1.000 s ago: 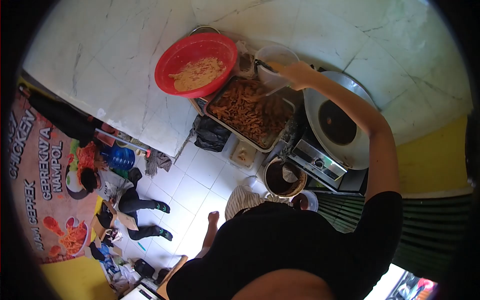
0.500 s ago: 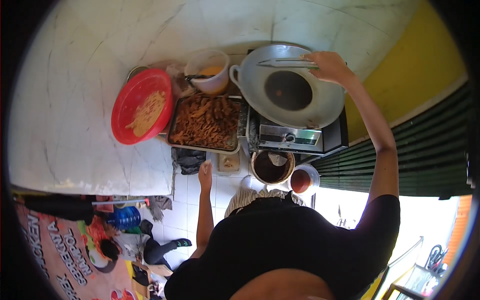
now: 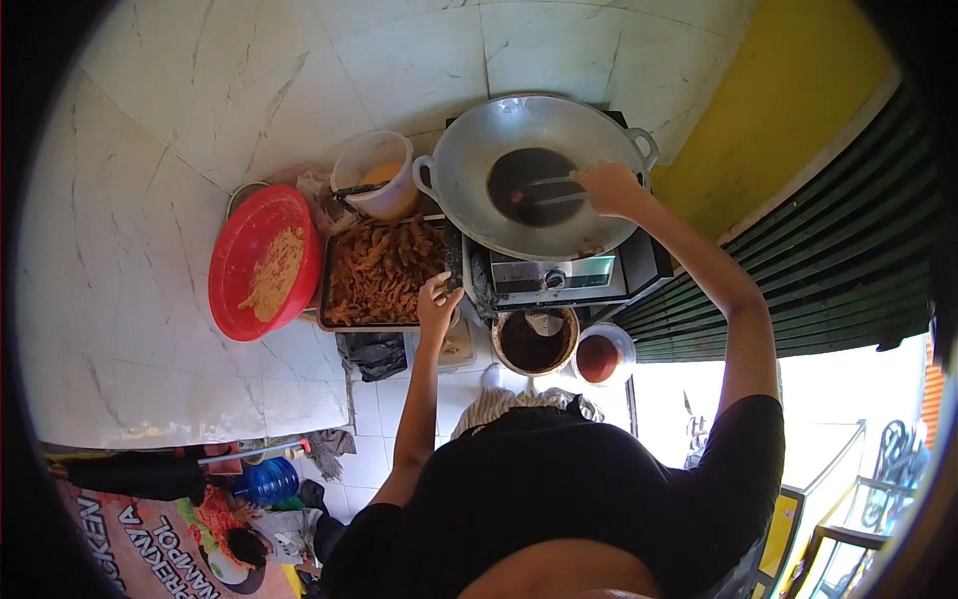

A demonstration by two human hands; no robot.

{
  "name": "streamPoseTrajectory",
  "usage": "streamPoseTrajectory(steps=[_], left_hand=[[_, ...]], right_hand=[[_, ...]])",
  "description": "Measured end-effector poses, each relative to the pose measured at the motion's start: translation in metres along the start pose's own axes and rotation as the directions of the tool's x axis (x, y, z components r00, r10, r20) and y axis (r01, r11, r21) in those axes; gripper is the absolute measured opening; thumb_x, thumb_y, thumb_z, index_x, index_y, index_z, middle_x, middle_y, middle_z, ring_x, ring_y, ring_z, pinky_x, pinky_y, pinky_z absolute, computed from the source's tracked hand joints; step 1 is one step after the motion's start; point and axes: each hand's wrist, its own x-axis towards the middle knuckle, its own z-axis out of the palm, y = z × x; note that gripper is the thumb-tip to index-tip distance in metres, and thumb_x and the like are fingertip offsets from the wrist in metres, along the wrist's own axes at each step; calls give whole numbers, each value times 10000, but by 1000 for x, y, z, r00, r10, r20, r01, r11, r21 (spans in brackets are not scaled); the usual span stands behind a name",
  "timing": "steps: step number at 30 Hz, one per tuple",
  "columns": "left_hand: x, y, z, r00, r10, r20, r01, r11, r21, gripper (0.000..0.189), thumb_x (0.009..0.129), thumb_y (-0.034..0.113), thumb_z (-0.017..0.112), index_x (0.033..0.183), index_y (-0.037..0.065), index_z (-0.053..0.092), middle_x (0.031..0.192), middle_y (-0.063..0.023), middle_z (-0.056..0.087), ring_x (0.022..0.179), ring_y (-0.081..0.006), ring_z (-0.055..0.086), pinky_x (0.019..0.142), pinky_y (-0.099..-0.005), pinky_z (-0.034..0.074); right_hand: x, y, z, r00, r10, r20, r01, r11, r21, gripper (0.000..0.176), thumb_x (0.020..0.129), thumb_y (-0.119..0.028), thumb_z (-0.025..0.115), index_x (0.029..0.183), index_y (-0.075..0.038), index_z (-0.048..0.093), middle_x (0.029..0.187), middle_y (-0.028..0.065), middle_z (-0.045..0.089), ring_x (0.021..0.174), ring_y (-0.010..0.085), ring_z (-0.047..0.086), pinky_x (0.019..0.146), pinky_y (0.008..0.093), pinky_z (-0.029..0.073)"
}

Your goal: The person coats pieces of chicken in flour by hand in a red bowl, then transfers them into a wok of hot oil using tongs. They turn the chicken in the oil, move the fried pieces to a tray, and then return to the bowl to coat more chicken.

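Note:
My right hand [image 3: 611,188] grips metal tongs [image 3: 544,190] whose tips dip into the dark oil of a large metal wok [image 3: 469,170] on a stove [image 3: 559,275]. A small piece sits in the oil by the tong tips. My left hand [image 3: 437,302] rests, fingers apart, on the near right corner of a metal tray [image 3: 329,309] full of fried strips [image 3: 384,268].
A red bowl [image 3: 235,275] holding yellow crumbs sits left of the tray. A white bucket [image 3: 374,175] of batter stands behind it. Below the stove stand a pot of dark liquid [image 3: 534,342] and a small bucket [image 3: 599,357]. A blue water jug [image 3: 267,481] lies on the floor.
My right hand brought the tongs from the wok's far rim down into the oil. My left hand rose from beside the floor tiles to the tray's corner. The view swung.

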Motion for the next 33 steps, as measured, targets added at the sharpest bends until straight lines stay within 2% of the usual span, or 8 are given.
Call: streamPoseTrajectory(steps=[5, 8, 10, 11, 13, 22, 29, 33], left_hand=[[3, -5, -3, 997, -74, 14, 75, 996, -49, 506, 679, 230, 702, 1095, 31, 494, 1134, -123, 474, 1030, -273, 460, 846, -348, 390], [1, -3, -2, 997, -76, 6, 76, 995, -60, 510, 676, 234, 704, 1094, 29, 496, 1131, -124, 478, 1021, -265, 465, 843, -338, 391], [0, -1, -3, 997, -82, 4, 82, 994, -71, 513, 677, 238, 703, 1097, 27, 495, 1133, -125, 476, 1019, -262, 466, 842, -339, 391], [-1, -1, -3, 997, -77, 4, 77, 995, -62, 518, 683, 253, 697, 1100, 27, 487, 1125, -141, 470, 1029, -278, 464, 843, -353, 392], [-2, 0, -2, 997, -72, 6, 72, 996, -57, 523, 689, 268, 690, 1103, 27, 479, 1117, -157, 464, 1039, -294, 462, 844, -368, 393], [-1, -2, -1, 998, -66, 0, 66, 990, -128, 506, 683, 183, 701, 1101, -3, 483, 1108, -132, 483, 982, -224, 485, 826, -297, 398], [-1, -4, -2, 999, -38, 12, 39, 991, -128, 501, 694, 192, 694, 1100, 4, 470, 1106, -128, 478, 1012, -238, 470, 838, -320, 398], [3, -12, -2, 999, -39, 18, 41, 988, -149, 537, 680, 203, 709, 1110, 3, 458, 1104, -144, 465, 1011, -246, 473, 838, -326, 400]], right_hand=[[11, 0, 12, 997, -3, -71, 6, 999, 50, 425, 599, -107, 619, 1019, -107, 552, 759, 79, 564, 736, 241, 587, 593, 356, 466], [15, 0, 9, 1000, 15, -9, -14, 999, 34, 389, 602, -120, 615, 988, -120, 569, 738, 78, 569, 714, 248, 591, 578, 361, 467], [18, 2, 12, 988, 45, 147, -53, 997, 51, 450, 633, -109, 568, 1078, -160, 533, 826, 64, 585, 794, 240, 574, 639, 358, 461], [16, 4, 16, 988, 46, 146, -54, 997, 51, 450, 633, -109, 568, 1078, -160, 533, 826, 64, 585, 794, 240, 574, 639, 358, 461], [12, 8, 22, 1000, 5, -23, -3, 996, 86, 383, 616, -133, 595, 998, -162, 581, 748, 78, 582, 713, 255, 593, 581, 366, 470], [-32, 2, -5, 999, 24, -41, -18, 990, 137, 406, 647, -128, 588, 1052, -139, 554, 802, 67, 586, 773, 237, 574, 639, 363, 461], [-47, 6, 0, 999, 28, -34, -20, 979, 203, 421, 636, -120, 579, 1055, -117, 547, 805, 81, 578, 775, 246, 572, 642, 370, 459], [-34, 13, 4, 990, 129, -59, -113, 969, 221, 408, 600, -125, 588, 1007, -103, 563, 802, 103, 577, 771, 268, 574, 640, 381, 463]])
